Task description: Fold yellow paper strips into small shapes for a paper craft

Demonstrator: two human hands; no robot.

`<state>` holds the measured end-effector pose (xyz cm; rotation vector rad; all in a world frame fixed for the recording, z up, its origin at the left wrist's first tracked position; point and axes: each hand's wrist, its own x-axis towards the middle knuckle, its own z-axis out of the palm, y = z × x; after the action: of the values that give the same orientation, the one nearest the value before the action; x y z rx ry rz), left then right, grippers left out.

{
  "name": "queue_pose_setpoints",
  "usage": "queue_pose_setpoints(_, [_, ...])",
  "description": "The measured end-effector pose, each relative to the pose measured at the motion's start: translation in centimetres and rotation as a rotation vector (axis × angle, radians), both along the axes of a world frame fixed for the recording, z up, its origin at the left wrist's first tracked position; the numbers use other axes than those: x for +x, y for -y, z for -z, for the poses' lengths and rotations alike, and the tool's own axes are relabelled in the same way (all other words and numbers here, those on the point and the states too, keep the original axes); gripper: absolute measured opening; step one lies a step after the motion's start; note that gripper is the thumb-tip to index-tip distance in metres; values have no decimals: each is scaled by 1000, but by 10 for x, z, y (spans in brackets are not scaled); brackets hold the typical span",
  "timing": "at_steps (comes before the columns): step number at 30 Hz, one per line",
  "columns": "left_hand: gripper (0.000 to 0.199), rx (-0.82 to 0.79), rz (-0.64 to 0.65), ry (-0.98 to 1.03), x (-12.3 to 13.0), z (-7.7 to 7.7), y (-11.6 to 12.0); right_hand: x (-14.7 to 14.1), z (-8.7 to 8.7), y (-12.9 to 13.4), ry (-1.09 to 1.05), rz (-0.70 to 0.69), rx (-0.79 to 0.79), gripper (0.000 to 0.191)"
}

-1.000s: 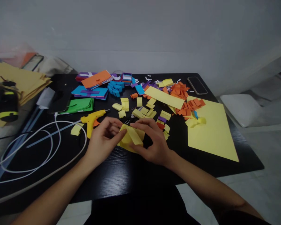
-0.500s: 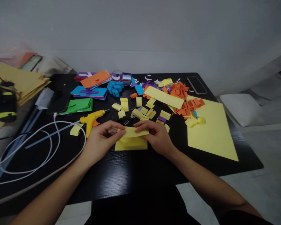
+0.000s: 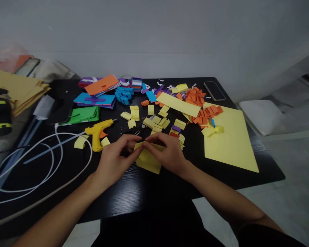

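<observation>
Between my hands is a folded yellow paper point(image 3: 149, 163), tilted so that one corner points down toward me. My left hand point(image 3: 118, 156) pinches its upper left corner between thumb and fingers. Close beside it, my right hand point(image 3: 168, 151) grips the top edge, thumb and fingertips pressed together; the two hands' fingertips nearly meet. Small folded yellow paper pieces point(image 3: 157, 121) lie just beyond my hands, with scissors point(image 3: 137, 131) partly hidden among them. A yellow glue gun point(image 3: 96, 133) rests to the left of my left hand.
A large yellow sheet point(image 3: 231, 144) lies at right, with orange paper pieces point(image 3: 195, 99) at its upper edge. Folded blue point(image 3: 95, 99) and green paper stacks point(image 3: 84, 115) sit back left. A white cable point(image 3: 54, 137) loops across the left side. A phone point(image 3: 214, 91) lies back right.
The yellow paper has turned from lying level to a slant, its lower right corner dropping. My hands have drawn together at its upper left corner.
</observation>
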<state>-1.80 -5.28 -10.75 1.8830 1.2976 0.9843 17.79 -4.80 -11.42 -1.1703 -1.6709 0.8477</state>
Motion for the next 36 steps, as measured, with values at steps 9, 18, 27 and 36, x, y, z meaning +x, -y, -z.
queue_pose_setpoints(9, [21,-34,-1,4,-4,-2,0,8,-1,-4,7,7,-37,9])
queue_pose_setpoints(18, [24,-443,140,351,-13,-2,-19,17,-8,-14,-270,-384,-347,20])
queue_pose_setpoints(27, [30,-472,206,280,-20,-10,-22,10,5,-12,-264,-172,-333,15])
queue_pose_setpoints(36, [13,-451,247,281,-26,-13,-26,12,1,-12,-294,-204,-415,21])
